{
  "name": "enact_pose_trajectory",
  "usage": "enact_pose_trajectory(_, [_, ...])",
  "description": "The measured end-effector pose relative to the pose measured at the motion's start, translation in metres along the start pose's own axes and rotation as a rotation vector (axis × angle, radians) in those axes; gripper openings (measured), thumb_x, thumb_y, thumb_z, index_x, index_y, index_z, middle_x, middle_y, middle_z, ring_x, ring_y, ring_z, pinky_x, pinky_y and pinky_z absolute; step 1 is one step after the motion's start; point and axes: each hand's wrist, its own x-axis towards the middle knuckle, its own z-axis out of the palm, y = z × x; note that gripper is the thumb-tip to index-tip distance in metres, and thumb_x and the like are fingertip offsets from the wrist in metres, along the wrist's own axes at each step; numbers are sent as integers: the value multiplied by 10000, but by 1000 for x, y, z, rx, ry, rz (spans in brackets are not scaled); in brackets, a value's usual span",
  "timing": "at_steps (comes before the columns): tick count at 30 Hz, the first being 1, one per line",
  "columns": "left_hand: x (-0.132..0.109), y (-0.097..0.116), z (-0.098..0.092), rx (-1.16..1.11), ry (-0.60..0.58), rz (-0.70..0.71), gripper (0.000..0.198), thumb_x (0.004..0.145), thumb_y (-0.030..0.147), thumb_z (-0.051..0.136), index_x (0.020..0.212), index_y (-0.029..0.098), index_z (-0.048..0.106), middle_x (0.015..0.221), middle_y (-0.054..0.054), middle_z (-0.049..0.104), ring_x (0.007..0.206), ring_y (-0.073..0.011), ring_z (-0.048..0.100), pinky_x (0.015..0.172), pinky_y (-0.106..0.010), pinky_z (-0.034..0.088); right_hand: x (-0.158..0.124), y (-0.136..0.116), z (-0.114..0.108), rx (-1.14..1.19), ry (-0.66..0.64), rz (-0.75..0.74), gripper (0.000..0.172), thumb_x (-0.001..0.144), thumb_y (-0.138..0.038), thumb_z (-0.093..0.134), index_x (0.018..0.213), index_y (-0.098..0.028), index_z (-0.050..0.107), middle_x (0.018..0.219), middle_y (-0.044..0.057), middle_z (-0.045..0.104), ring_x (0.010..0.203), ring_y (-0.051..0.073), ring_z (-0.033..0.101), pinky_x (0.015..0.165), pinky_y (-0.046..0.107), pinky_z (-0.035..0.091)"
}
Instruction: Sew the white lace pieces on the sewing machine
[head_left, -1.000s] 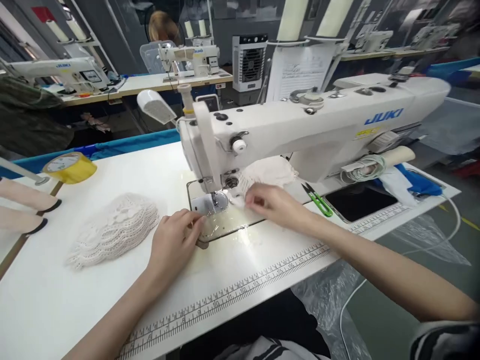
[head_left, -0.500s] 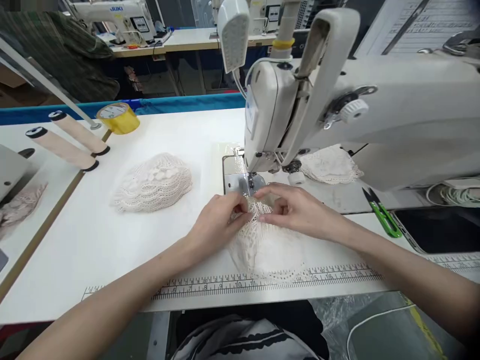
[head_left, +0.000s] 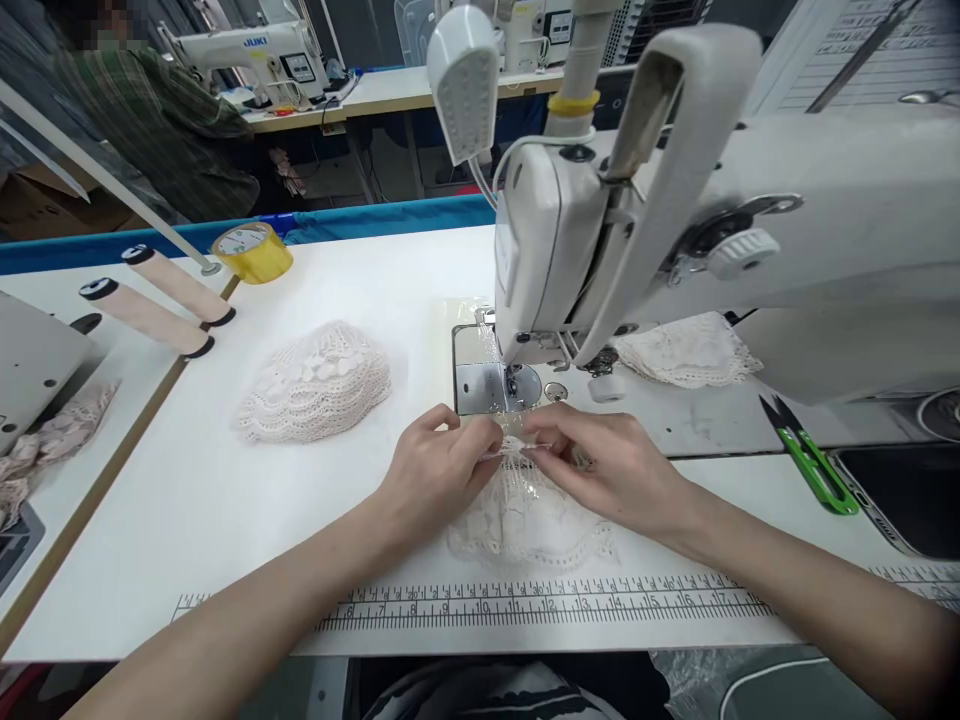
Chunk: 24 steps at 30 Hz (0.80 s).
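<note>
A cream lace piece (head_left: 525, 515) lies on the white table just in front of the sewing machine's needle plate (head_left: 480, 388). My left hand (head_left: 446, 460) pinches its upper edge from the left. From the right, my right hand (head_left: 607, 460) pinches the same edge, its fingertips a short way from the left ones. The edge is drawn up between both hands, while the lower scalloped border spreads flat toward the printed ruler (head_left: 517, 603). The presser foot (head_left: 513, 380) stands just beyond my fingers, apart from the lace.
A stack of lace pieces (head_left: 319, 385) lies left, more lace (head_left: 686, 350) behind the machine head (head_left: 551, 250). Green thread snips (head_left: 817, 465) and a dark phone (head_left: 904, 495) are at right. Thread cones (head_left: 146, 318) and yellow tape (head_left: 253, 252) stand left. A person (head_left: 157, 130) is beyond.
The camera view has shifted, so the scene sits lower in the picture. Both hands have drawn the lace edge slightly back from the presser foot and hold it straighter between them.
</note>
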Motion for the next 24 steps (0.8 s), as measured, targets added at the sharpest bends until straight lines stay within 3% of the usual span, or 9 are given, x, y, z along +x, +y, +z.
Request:
enact_pose_trajectory(6, [1, 1, -2, 19, 8, 24, 160, 870, 62, 481, 825, 208, 434, 543, 98, 513, 467, -83, 416, 593, -229, 428, -4, 2, 1, -96, 43, -134, 151, 918, -134, 506, 1047, -190, 560, 741, -11, 669, 587, 106, 610, 529, 219, 475])
enact_pose_trajectory(19, [-2, 6, -4, -80, 0, -5, 137, 890, 118, 503, 843, 217, 422, 594, 78, 548, 485, -90, 430, 577, -229, 419, -2, 0, 1, -113, 1, -223, 146, 926, -144, 499, 1042, -177, 582, 704, -24, 652, 530, 90, 550, 495, 231, 442])
enact_pose_trajectory(24, [-3, 8, -5, -103, 24, 23, 138, 887, 97, 519, 884, 209, 439, 592, 84, 557, 467, -81, 432, 603, -238, 442, -5, 1, -1, -214, 96, -361, 197, 933, -131, 525, 1086, -208, 623, 718, -13, 676, 571, 112, 600, 496, 252, 476])
